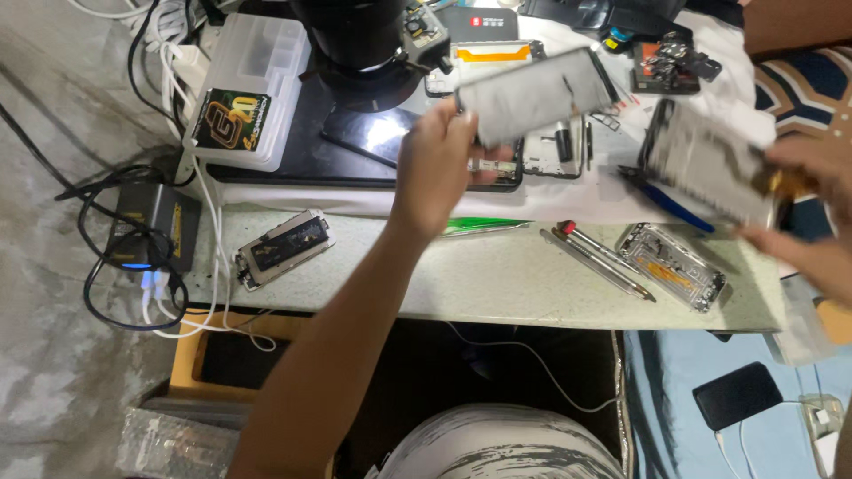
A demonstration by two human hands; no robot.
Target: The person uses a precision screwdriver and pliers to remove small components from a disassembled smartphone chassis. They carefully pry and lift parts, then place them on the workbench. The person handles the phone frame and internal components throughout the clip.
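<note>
My left hand [439, 164] is raised over the work surface and grips a flat grey phone panel [532, 93] by its lower left corner, the panel tilted up to the right. At the right edge my right hand [812, 217] holds another opened phone body [710, 168], silvery with a gold flex strip near my fingers. Both pieces are blurred by motion. Below them lie an opened phone frame [674, 266] and a second phone chassis [284, 248] on the speckled tabletop [497, 284].
A black microscope base [364, 44] and a clear parts box [248, 80] stand at the back left. Screwdrivers [595, 253], blue tweezers [666, 204] and green tweezers [479, 227] lie mid-table. A charger with cables [146, 235] sits left; a black phone [737, 395] lies lower right.
</note>
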